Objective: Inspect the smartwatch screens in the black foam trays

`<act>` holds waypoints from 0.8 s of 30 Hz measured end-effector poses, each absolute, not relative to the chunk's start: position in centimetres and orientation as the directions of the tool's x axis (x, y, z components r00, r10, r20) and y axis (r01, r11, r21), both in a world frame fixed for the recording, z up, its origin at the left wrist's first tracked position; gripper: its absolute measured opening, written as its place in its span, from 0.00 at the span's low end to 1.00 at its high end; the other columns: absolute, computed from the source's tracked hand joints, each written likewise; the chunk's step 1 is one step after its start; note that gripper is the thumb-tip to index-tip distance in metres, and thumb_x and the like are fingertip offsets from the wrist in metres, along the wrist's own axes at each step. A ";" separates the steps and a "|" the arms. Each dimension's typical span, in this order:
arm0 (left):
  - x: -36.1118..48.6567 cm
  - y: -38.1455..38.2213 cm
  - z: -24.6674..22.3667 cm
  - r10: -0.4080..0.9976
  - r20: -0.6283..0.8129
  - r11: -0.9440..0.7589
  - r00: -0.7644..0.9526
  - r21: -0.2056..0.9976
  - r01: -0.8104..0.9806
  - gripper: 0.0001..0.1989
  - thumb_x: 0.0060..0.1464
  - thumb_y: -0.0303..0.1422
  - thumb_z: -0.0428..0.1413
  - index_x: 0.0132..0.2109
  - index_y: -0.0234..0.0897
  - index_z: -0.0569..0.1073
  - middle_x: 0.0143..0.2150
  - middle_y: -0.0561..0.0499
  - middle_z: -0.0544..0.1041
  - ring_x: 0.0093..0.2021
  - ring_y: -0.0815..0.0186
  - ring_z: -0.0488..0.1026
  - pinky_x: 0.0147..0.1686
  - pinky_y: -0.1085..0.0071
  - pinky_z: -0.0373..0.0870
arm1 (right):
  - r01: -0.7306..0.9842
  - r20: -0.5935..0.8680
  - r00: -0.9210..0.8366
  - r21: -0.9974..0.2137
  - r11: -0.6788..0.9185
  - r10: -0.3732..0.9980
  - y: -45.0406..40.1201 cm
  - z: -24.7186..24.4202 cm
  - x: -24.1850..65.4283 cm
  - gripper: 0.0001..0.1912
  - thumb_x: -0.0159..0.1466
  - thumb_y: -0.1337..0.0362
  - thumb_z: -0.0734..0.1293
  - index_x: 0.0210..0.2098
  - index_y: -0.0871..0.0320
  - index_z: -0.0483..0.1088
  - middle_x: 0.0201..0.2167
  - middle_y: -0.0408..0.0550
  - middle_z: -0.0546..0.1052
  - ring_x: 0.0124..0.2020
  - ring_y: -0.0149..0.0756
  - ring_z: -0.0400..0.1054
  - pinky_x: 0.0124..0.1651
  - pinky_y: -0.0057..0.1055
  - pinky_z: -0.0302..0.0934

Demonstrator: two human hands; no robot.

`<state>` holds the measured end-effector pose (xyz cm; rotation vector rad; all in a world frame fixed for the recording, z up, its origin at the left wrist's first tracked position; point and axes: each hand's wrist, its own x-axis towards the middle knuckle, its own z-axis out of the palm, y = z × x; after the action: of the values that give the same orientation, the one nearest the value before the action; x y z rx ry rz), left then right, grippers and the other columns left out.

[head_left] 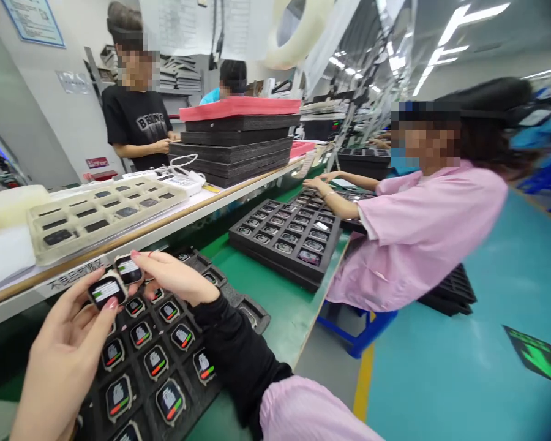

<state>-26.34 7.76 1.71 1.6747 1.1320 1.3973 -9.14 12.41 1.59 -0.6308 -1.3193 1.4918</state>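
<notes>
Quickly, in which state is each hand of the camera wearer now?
Left hand: closed, holding a watch.
Right hand: closed, holding another watch.

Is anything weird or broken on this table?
Nothing looks spilled or broken. One odd spot: a white patch in the middle black tray, bright among darker watches. I can't tell what it is.

Your green bench (282,318) carries a watch-filled foam tray (197,398) at your ten o'clock and a black tray stack (270,262) at twelve. The raised shelf (179,222) bears a pale compartment tray (80,244) at eleven and a foam pile (239,153) (pink on top) at twelve.
</notes>
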 end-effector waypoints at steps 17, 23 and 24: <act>-26.4 7.2 2.0 0.921 0.375 -0.382 0.101 0.922 0.064 0.19 0.61 0.38 0.57 0.58 0.43 0.73 0.59 0.45 0.75 0.42 0.64 0.78 0.46 0.65 0.78 | -0.204 0.257 -0.283 -0.957 0.204 0.924 12.1 0.7 -10.0 0.21 0.56 0.51 0.76 0.37 0.60 0.69 0.23 0.40 0.70 0.19 0.25 0.59 0.18 0.19 0.52; -26.2 7.5 1.6 0.920 0.382 -0.387 0.084 0.921 0.048 0.18 0.62 0.37 0.57 0.58 0.43 0.74 0.61 0.46 0.74 0.40 0.65 0.77 0.46 0.66 0.78 | -0.172 0.231 -0.275 -0.967 0.188 0.934 12.2 0.3 -10.4 0.22 0.56 0.51 0.76 0.39 0.61 0.70 0.20 0.38 0.69 0.17 0.24 0.56 0.18 0.20 0.49; -26.2 7.6 1.6 0.920 0.382 -0.387 0.085 0.921 0.050 0.18 0.62 0.36 0.57 0.58 0.43 0.73 0.61 0.46 0.74 0.41 0.65 0.78 0.47 0.65 0.77 | -0.172 0.228 -0.276 -0.968 0.185 0.934 12.1 0.3 -10.4 0.22 0.57 0.51 0.75 0.39 0.61 0.70 0.22 0.39 0.69 0.18 0.24 0.57 0.18 0.20 0.50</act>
<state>-26.24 7.56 1.59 1.5799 0.9883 1.4028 -10.37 12.14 0.32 -0.7908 -1.4029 1.3221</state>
